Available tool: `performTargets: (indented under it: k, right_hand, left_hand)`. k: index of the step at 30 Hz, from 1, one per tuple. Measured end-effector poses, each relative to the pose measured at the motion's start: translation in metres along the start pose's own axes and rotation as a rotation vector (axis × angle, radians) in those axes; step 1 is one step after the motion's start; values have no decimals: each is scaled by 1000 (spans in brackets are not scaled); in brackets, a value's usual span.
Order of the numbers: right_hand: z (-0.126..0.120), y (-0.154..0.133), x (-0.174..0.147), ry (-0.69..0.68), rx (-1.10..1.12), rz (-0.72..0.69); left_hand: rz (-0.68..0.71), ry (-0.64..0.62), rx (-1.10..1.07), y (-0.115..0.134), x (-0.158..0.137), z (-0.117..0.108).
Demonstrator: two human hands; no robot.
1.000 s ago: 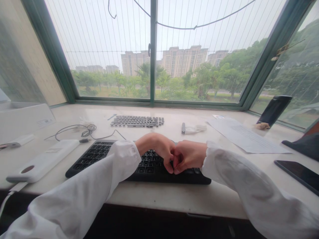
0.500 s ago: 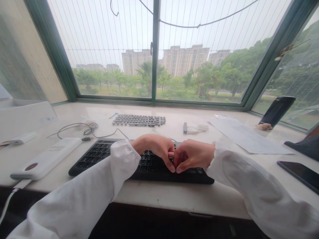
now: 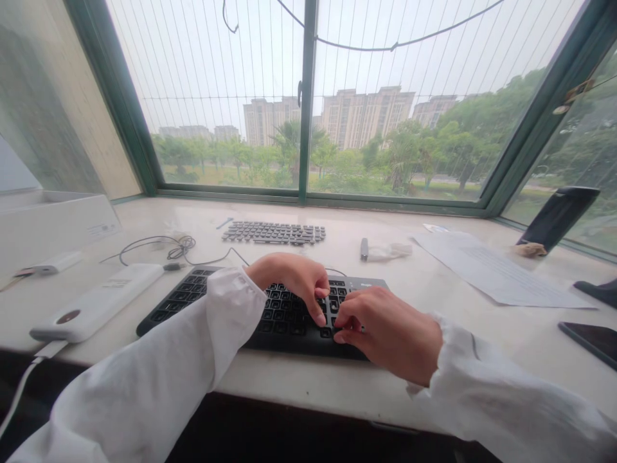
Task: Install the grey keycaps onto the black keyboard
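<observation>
A black keyboard [image 3: 284,315] with its keycaps off lies across the front of the white sill, its bare key sockets showing. My left hand [image 3: 296,280] is over its middle, fingers curled in and thumb pointing down toward the sockets. Whatever those curled fingers may hold is hidden. Close beside it, my right hand [image 3: 380,325] bends over the right part of the keyboard, thumb and fingertips brought together low at the sockets. Anything in that pinch is too small or covered. Behind the keyboard, loose keycaps [image 3: 274,233] lie in rows.
At left are a white power bank [image 3: 99,302], a coiled black cable [image 3: 180,244] and a white box [image 3: 58,222]. A small dark stick [image 3: 364,249] with clear plastic, a paper sheet [image 3: 496,267] and a phone [image 3: 590,341] lie to the right. The window [image 3: 303,161] rises behind.
My hands, which met over the keyboard, have come apart. The right hand has turned and moved lower, fingertips down at the sockets. The left stays nearly in place. The view has shifted slightly.
</observation>
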State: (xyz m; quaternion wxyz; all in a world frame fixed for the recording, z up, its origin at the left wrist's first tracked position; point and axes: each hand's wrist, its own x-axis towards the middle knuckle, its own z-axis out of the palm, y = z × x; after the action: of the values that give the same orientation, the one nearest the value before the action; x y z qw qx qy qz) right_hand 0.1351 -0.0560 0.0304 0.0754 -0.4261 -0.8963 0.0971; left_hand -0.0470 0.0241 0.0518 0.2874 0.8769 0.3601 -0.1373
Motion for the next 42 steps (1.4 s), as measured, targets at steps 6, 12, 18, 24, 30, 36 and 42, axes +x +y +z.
performTargets:
  k: [6, 12, 18, 24, 30, 36, 42]
  right_hand:
    - [9, -1, -9, 62, 11, -25]
    - [12, 3, -10, 60, 12, -58]
    - [10, 1, -11, 16, -35, -50]
    - [10, 0, -12, -7, -90, -85]
    - [10, 1, -12, -6, -125, -125]
    - [14, 2, -12, 31, -201, -190]
    - [12, 5, -12, 57, -222, -302]
  left_hand:
    - [1, -49, -7, 2, -3, 0]
    - [16, -64, -11, 0, -3, 1]
    - [34, -62, -10, 0, -3, 0]
    - [32, -63, -16, 0, -3, 1]
    - [39, -70, -31, 0, -3, 1]
    - [38, -70, -40, 1, -3, 1]
    - [39, -70, -43, 0, -3, 2]
